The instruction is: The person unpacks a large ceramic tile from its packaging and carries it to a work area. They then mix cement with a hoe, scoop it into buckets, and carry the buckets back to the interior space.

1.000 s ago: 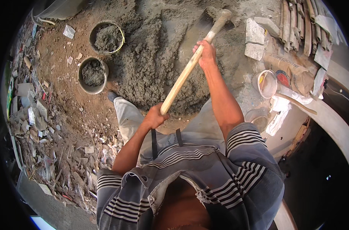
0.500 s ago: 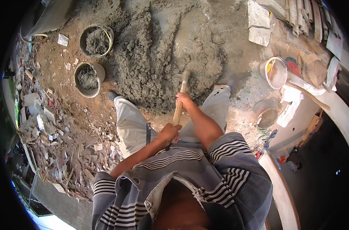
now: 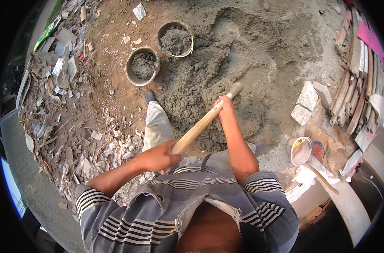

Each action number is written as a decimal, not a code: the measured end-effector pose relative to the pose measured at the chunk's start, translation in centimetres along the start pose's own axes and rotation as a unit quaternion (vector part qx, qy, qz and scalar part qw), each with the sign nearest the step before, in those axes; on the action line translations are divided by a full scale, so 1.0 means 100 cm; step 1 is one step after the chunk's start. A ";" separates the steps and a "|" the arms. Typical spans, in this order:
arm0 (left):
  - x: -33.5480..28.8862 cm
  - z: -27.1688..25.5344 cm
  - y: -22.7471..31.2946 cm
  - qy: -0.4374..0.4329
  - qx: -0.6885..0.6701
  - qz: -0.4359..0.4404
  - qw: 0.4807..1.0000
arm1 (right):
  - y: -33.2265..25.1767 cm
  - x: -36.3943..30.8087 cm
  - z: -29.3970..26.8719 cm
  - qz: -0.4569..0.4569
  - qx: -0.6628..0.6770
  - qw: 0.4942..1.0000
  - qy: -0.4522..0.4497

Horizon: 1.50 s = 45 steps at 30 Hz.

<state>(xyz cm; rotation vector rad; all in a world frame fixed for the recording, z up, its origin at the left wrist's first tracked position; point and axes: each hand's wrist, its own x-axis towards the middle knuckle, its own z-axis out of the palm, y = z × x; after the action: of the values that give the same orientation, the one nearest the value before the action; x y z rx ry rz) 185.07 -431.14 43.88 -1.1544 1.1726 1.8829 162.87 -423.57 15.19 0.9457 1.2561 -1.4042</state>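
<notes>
**Gripping a wooden handle [image 3: 198, 131] two-handed above lumpy grey mix [image 3: 190, 82]**

At far left, strewn over brown soil: broken rubble [image 3: 67, 69]. Next, upright and loaded with grey mix: a round bucket [image 3: 138, 82], just beyond a dark shoe [image 3: 150, 96]. Close to the person's body, around the handle's near end: the left hand [image 3: 160, 156], closed tight, with most fingertips hidden underneath. Farther out, beside the first bucket: a second bucket [image 3: 173, 55], also holding mix.

From the left hand, slants up and rightward across the mix as bare pale wood, then passes through the right hand [image 3: 225, 106]. Shows right-hand fingers wrapped around the shaft, just short of its thick far end. Projects a little past those fingers, over the mix; cannot tell about contact there.

Farther right, well apart from both hands: a white pail [image 3: 301, 158], pale blocks [image 3: 308, 97], a brown paper sack [image 3: 335, 154] and, at the edge, stacked poles [image 3: 353, 80] beneath a pink sheet [image 3: 370, 41].
</notes>
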 end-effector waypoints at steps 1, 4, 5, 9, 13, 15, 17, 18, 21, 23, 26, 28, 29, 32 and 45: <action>-0.022 -0.015 -0.014 0.014 0.017 0.009 1.000 | 0.009 -0.017 0.023 -0.020 -0.008 1.000 -0.010; -0.086 -0.070 -0.074 0.099 0.101 0.019 0.990 | 0.058 -0.073 0.088 -0.033 0.020 0.995 -0.094; -0.103 -0.088 -0.101 0.144 0.166 0.037 0.975 | 0.080 -0.088 0.108 -0.015 0.019 0.992 -0.126; -0.122 -0.165 -0.226 0.337 0.185 -0.063 0.921 | 0.184 -0.122 0.179 0.049 -0.006 0.973 -0.225; -0.085 -0.226 -0.326 0.505 0.238 -0.002 0.829 | 0.244 -0.141 0.212 0.093 -0.032 0.965 -0.242; -0.068 -0.221 -0.349 0.512 0.253 0.007 0.821 | 0.240 -0.155 0.193 0.077 -0.041 0.949 -0.302; -0.050 -0.214 -0.343 0.497 0.277 0.024 0.822 | 0.217 -0.164 0.169 0.044 -0.037 0.945 -0.322; -0.041 -0.199 -0.332 0.478 0.288 0.077 0.826 | 0.201 -0.165 0.157 0.024 -0.028 0.945 -0.326; -0.010 -0.139 -0.281 0.385 0.246 0.072 0.886 | 0.137 -0.148 0.115 -0.026 -0.012 0.955 -0.294; 0.016 -0.087 -0.240 0.360 0.278 0.056 0.889 | 0.091 -0.122 0.089 -0.064 -0.012 0.975 -0.215; 0.063 -0.017 -0.178 0.317 0.254 0.061 0.912 | 0.050 -0.073 0.053 -0.144 -0.040 0.985 -0.091; 0.092 0.023 -0.141 0.292 0.215 0.073 0.929 | 0.039 -0.045 0.018 -0.158 -0.071 0.985 0.011; 0.104 0.040 -0.124 0.282 0.228 0.070 0.929 | 0.038 -0.033 0.001 -0.140 -0.099 0.985 0.031; 0.141 0.076 -0.088 0.265 0.207 0.117 0.934 | 0.058 -0.015 -0.043 -0.054 -0.192 0.977 0.070; 0.108 -0.286 -0.231 0.481 -0.062 0.029 0.874 | 0.013 -0.027 -0.071 0.115 -0.478 0.863 0.116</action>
<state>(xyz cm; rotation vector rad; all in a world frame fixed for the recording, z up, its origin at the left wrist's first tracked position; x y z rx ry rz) 209.86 -447.27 19.47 -2.2857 1.5852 1.4038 164.25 -416.11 16.42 0.5229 1.6927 -0.3464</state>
